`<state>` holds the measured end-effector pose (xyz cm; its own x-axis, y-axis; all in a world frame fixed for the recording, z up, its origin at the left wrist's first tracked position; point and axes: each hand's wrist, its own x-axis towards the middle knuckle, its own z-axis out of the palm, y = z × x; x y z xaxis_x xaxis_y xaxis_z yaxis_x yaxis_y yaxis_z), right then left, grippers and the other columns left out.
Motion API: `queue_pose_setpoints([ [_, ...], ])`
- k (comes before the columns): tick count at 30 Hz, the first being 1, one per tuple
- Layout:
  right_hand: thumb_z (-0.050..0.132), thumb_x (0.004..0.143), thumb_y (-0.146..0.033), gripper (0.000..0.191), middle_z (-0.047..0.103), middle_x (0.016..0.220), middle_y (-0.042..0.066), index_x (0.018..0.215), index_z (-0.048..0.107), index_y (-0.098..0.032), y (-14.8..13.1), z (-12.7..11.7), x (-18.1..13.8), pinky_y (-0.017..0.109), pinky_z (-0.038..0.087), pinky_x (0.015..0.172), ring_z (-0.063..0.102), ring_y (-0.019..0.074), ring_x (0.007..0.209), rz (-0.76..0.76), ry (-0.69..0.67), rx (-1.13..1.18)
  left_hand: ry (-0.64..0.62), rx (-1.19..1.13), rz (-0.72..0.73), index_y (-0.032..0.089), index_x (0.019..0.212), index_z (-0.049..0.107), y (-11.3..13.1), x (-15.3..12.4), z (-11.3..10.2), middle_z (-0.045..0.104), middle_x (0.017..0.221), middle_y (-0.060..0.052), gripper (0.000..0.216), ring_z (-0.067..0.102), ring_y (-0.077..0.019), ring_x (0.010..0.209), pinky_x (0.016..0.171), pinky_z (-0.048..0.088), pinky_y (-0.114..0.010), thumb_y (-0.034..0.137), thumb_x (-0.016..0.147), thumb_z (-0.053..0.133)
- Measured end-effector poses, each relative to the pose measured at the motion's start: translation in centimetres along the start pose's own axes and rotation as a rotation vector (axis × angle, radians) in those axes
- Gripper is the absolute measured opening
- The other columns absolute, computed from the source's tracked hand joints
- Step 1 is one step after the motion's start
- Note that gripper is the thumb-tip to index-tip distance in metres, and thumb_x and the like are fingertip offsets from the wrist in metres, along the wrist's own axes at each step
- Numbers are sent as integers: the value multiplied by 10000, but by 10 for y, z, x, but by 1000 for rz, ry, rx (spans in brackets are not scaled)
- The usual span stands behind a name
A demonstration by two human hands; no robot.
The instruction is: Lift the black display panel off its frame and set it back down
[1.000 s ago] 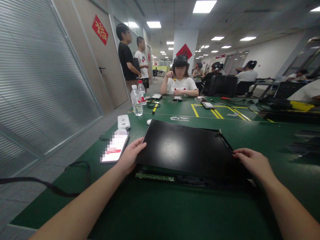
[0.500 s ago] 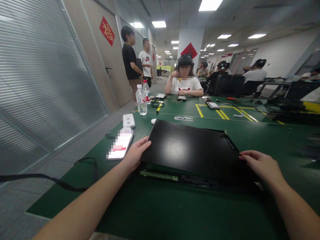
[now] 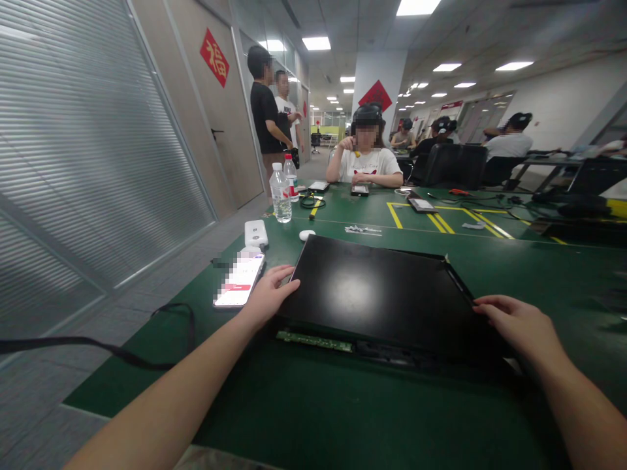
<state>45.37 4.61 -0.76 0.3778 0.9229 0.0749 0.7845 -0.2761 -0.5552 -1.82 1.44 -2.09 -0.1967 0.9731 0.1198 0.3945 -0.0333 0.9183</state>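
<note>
A large flat black panel [image 3: 372, 294] lies on the green table [image 3: 343, 411] in front of me, its near edge raised over a frame with a green circuit strip [image 3: 313, 341]. My left hand [image 3: 267, 297] grips the panel's left edge, thumb on top and fingers curled under. My right hand [image 3: 522, 324] holds the right edge, fingers bent over it.
A lit phone [image 3: 240, 281] lies left of the panel, with a white device [image 3: 255, 232] and two water bottles [image 3: 281, 193] beyond. A black cable [image 3: 122, 356] hangs off the table's left side. A seated person [image 3: 365, 160] faces me; others stand and sit behind.
The panel's near edge sits slightly lower and the view has shifted a little to the left. Both hands keep their hold on the panel's edges.
</note>
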Motion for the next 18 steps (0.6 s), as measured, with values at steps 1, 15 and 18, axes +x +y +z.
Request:
queue_pose_setpoints([
  [1, 541, 613, -480, 331, 755, 772, 42, 749, 753, -265, -1, 0, 0, 386, 447, 675, 658, 275, 754, 3, -4, -1, -12, 43, 10, 181, 1165, 747, -1, 1, -1, 546, 1427, -148, 493, 522, -342, 1320, 1119, 394, -454, 453, 756, 703],
  [15, 577, 610, -459, 326, 769, 814, 44, 786, 761, -255, 2, -1, 2, 395, 453, 722, 671, 281, 771, 43, -41, 67, -64, 366, 31, 179, 1141, 752, -3, 0, 1, 598, 1370, -140, 440, 546, -331, 1290, 1134, 372, -453, 408, 780, 648],
  [18, 568, 654, -442, 327, 768, 849, 55, 828, 758, -241, 1, -2, 0, 383, 452, 747, 670, 264, 764, 79, -60, 89, -81, 413, 40, 166, 1169, 738, -4, 1, 1, 578, 1391, -152, 457, 536, -328, 1302, 1139, 367, -443, 403, 793, 632],
])
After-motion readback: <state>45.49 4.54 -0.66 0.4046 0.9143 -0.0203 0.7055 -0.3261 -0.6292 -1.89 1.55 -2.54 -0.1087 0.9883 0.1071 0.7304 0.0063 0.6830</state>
